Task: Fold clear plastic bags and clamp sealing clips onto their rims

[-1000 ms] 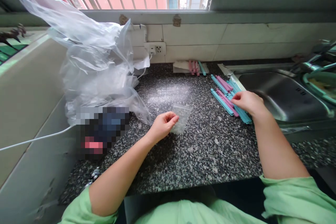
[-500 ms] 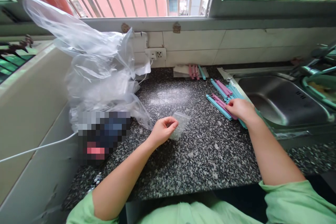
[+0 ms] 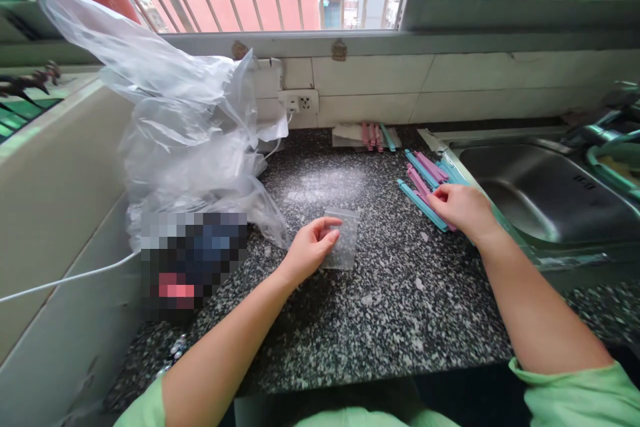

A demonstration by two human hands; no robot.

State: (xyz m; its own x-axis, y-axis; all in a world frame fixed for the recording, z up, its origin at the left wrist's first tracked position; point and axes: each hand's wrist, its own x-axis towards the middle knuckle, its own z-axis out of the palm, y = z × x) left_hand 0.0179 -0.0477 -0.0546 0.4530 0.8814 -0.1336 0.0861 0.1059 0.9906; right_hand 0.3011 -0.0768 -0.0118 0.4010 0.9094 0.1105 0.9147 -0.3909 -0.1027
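In the head view, a light touch is being called for, lest neighbouring blue clips [image 3: 421, 205] be dragged. A pink clip [image 3: 418, 180] near the sink [image 3: 505, 193] is being pinched by the right hand [image 3: 465, 210]; the left hand [image 3: 310, 250], thumb and forefinger parted, is being held over a clear bag [image 3: 346, 240] on the countertop [image 3: 380, 320], contact being unclear.

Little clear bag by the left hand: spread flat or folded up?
Spread flat: the clear bag shows as a near-square on the speckled counter, though the left hand covers part.
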